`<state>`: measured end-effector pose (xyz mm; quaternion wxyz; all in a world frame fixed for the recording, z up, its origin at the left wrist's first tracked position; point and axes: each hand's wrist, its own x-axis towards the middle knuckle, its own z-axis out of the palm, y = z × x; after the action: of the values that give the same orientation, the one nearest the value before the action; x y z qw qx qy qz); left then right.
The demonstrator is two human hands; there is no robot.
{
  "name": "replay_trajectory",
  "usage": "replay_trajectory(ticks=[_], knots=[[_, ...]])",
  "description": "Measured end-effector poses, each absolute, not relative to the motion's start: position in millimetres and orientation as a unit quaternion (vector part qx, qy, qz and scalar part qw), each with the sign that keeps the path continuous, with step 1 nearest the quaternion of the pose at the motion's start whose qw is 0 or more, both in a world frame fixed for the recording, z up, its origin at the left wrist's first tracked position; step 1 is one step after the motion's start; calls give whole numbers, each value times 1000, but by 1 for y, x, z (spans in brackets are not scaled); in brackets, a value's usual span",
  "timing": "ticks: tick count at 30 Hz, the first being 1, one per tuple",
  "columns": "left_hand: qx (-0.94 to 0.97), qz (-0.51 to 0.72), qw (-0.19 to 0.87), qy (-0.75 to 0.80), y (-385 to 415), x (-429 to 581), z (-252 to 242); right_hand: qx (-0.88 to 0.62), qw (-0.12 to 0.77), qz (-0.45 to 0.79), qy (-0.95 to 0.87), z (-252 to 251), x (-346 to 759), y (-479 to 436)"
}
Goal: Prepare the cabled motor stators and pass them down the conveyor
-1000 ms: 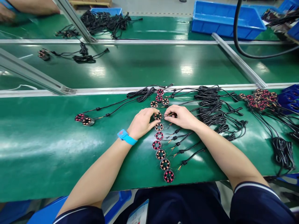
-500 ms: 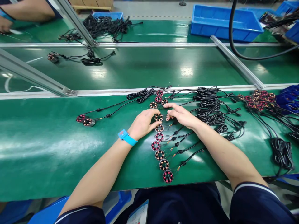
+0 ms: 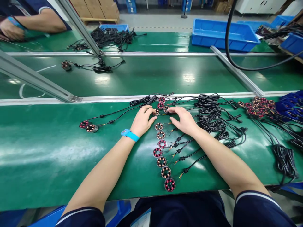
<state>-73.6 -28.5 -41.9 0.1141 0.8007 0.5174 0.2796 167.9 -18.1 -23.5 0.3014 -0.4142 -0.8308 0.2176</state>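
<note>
Several round motor stators with copper or red windings form a column on the green bench. My left hand (image 3: pixel 143 121) has its index finger and thumb around the edge of a copper-wound stator (image 3: pixel 155 112) near the column's far end. My right hand (image 3: pixel 184 120) touches another stator (image 3: pixel 166 109) with its fingertips, its thumb held apart below. Red-wound stators (image 3: pixel 161 100) lie just beyond both hands. Nearer me, the column runs down to a red-wound stator (image 3: pixel 169 184) by the front edge. Black cables with bare coloured wire ends (image 3: pixel 181 175) lie right of the column.
Coiled black cables (image 3: pixel 208 110) lie beyond my right hand. A heap of stators (image 3: pixel 260 105) sits at the right beside blue bundles (image 3: pixel 290 105). Two cabled stators (image 3: pixel 91 127) lie left. Metal rails (image 3: pixel 239 72) and a blue bin (image 3: pixel 224 34) stand farther back; a co-worker's arm (image 3: pixel 44 22) is upper left.
My left hand has left one copper-wound stator in the column and moved to a farther one. My right hand's fingers have spread and rest at a stator. The camera view has tilted up slightly.
</note>
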Motion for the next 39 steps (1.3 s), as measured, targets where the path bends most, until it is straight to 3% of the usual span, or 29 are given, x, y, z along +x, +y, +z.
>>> replay_trajectory(ticks=[4,9,18,21,27,32,39], knots=[[817,310,163,458,-30,-75,-39,-371,270,206,-864,-29,162,-19],[822,316,130,455,-38,-74,-30,-379,262,251,-851,-27,161,-20],[846,308,104,423,-42,-66,-28,-392,323,554,-660,-19,163,-14],[845,316,108,417,-43,-62,-25,-403,330,593,-614,-19,163,-14],[849,285,163,415,-36,-66,-23,-397,341,581,-624,-26,162,-12],[838,235,232,435,-32,-77,-20,-385,274,529,-705,-30,164,-15],[851,180,176,461,-11,-62,-10,-429,336,379,-748,16,190,-2]])
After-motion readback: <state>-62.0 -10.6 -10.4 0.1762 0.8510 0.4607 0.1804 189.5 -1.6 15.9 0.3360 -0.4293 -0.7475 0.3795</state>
